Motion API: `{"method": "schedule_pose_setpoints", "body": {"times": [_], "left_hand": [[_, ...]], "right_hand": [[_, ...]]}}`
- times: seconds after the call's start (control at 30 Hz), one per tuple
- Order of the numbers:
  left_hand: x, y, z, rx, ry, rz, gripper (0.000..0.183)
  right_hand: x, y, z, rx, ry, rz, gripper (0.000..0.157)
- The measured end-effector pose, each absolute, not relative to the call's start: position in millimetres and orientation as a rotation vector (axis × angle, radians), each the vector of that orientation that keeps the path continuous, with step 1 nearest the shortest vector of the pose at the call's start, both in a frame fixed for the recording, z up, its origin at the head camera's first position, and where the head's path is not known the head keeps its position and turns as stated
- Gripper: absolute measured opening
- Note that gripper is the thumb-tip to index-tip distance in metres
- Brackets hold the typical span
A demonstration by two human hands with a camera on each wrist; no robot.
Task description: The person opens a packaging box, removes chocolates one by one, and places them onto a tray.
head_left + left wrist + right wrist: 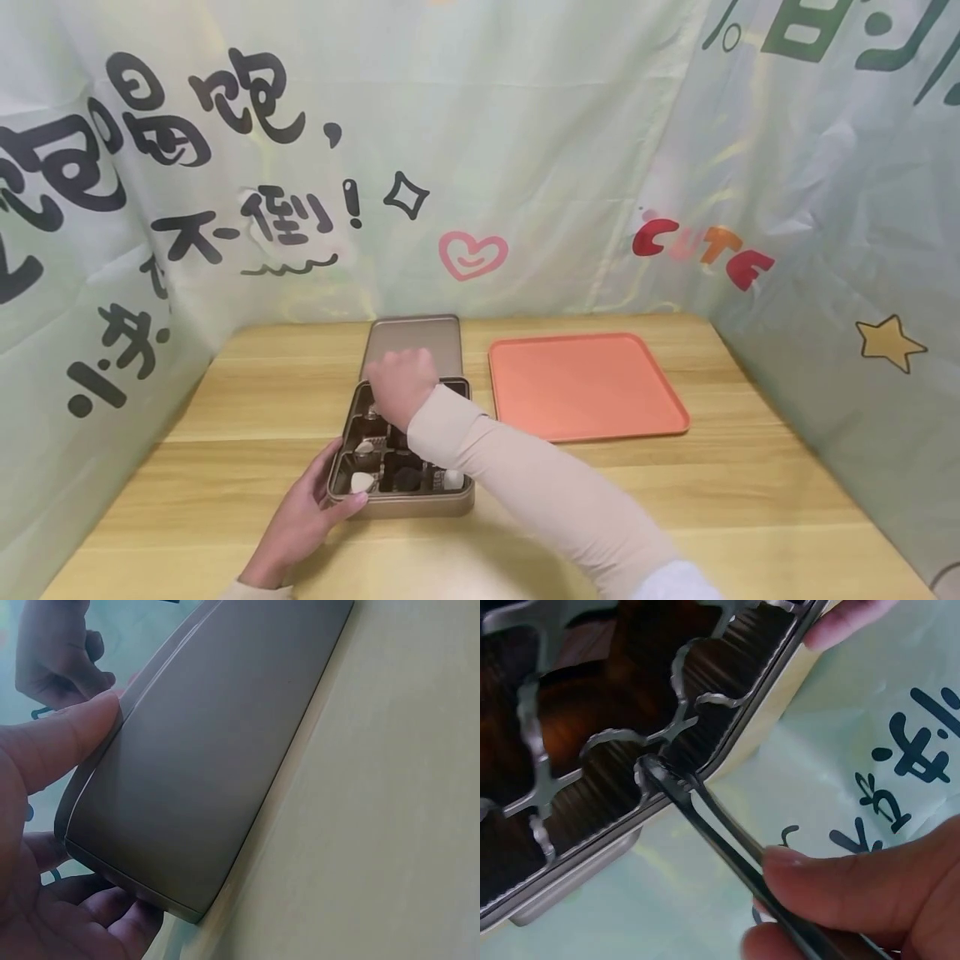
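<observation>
A brown-grey rectangular box (405,507) stands uncovered on the table, split by dividers (544,791) into several compartments. Pale pieces, like the one at its near left corner (363,482), and a dark round piece (407,478) lie inside. My left hand (300,517) grips that corner, thumb on the rim and fingers along the side. Reaching over the box, my right hand (405,387) pinches dark tweezers (720,847). Their tips are in a compartment by the box's edge in the right wrist view; whether they hold anything, I cannot tell.
Behind the box lies a flat brown-grey lid (420,333). An orange tray (585,383) is to the right on the wooden table (720,517). Printed cloth (525,167) hangs around the table's back and sides.
</observation>
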State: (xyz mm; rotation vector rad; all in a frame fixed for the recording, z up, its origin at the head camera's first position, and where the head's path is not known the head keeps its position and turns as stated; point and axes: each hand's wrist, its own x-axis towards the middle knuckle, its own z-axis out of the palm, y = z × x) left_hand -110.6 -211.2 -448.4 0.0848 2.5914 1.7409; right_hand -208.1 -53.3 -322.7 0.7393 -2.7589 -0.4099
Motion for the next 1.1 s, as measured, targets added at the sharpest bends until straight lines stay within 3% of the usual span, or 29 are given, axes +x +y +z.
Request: {"method": "schedule_pose_setpoints", "body": {"times": [1.1], "left_hand": [[-109.9,-209.6,-449.2,0.089,2.568,1.777,0.094]], "right_hand": [[-206.5,-26.2,-292.1,0.704,-2.694,-0.215,0.018]]}}
